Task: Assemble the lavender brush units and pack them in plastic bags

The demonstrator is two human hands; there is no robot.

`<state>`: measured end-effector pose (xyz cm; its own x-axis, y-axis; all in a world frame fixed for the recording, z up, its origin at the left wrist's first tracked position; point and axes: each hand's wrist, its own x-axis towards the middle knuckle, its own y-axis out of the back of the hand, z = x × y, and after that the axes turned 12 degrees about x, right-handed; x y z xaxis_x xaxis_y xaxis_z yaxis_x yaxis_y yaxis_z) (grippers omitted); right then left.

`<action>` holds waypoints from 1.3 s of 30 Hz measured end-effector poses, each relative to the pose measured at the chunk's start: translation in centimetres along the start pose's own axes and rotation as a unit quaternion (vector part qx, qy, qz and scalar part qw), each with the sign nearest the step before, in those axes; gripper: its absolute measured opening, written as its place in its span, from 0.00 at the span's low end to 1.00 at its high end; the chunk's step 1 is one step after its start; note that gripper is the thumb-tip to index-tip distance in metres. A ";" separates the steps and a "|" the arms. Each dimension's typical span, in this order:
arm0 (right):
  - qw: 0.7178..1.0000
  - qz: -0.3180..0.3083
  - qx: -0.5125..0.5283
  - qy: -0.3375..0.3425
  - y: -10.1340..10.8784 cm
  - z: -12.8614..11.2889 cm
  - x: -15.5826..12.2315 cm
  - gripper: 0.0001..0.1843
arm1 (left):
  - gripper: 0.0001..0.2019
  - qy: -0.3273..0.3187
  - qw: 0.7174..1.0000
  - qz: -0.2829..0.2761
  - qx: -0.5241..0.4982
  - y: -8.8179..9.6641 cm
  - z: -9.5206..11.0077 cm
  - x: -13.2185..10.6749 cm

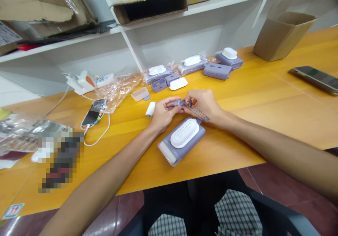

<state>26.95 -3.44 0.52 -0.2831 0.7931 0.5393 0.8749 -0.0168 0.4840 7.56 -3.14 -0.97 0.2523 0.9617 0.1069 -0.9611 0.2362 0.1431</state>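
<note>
My left hand and my right hand meet above the wooden table. Together they pinch a small purple piece joined to a metal coil spring that trails down and to the right. Just below the hands lies a purple brush box with a white bristle brush on top. A small white roller lies on the table, left of my left hand.
Several more purple and white brush parts, some in clear bags, lie along the back. A charging phone sits at left, another phone at right. A cardboard box stands far right. White shelves rise behind.
</note>
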 end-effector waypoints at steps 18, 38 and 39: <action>0.997 0.057 0.054 0.011 -0.7 1.3 -0.1 0.09 | 0.18 0.028 0.995 0.046 -0.078 -0.7 -0.3 0.2; 0.998 -0.006 0.045 0.035 -0.7 0.6 0.0 0.13 | 0.13 0.027 0.992 0.115 -0.037 -1.3 -0.6 0.1; 0.998 -0.023 0.055 0.033 -0.5 0.7 0.1 0.16 | 0.13 0.027 0.992 0.124 -0.025 -1.2 -0.6 0.2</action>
<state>26.75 -2.93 -0.15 -0.3461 0.7498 0.5639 0.8973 0.0892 0.4322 8.69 -3.18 -1.73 0.0021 0.9968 0.0799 -0.9976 -0.0035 0.0693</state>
